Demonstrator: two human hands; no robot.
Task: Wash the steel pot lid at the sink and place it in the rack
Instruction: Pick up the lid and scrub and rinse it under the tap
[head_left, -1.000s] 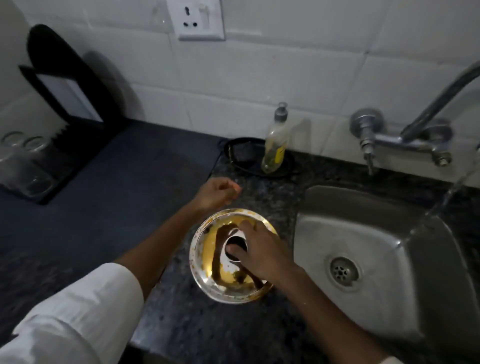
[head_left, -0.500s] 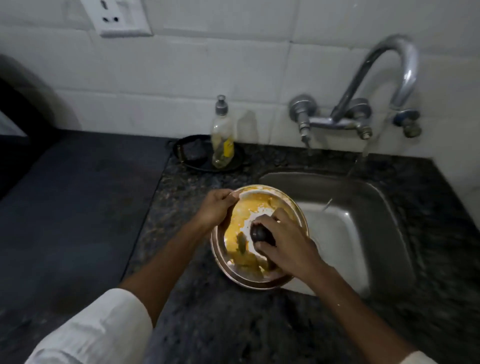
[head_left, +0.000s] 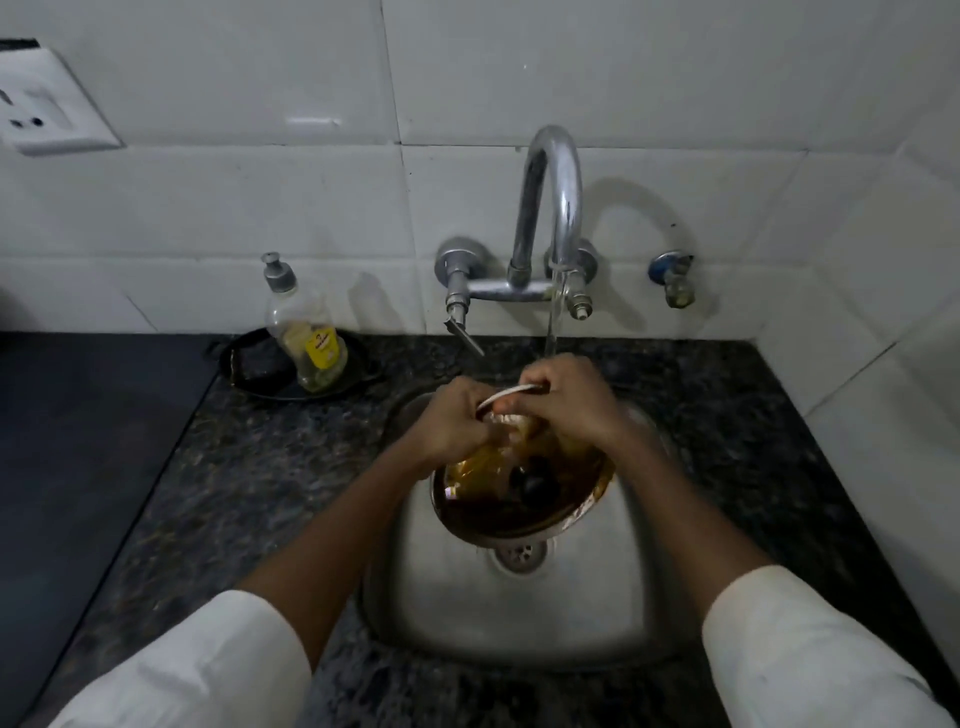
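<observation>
Both hands hold the dirty steel lid over the sink. The left hand and right hand are closed on its far rim, tipping it under the tap so water can run down it.

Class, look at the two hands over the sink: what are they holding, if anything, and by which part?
Both the left hand and the right hand hold the steel pot lid by its far rim, tilted under the tap's stream; its knob is untouched.
</observation>
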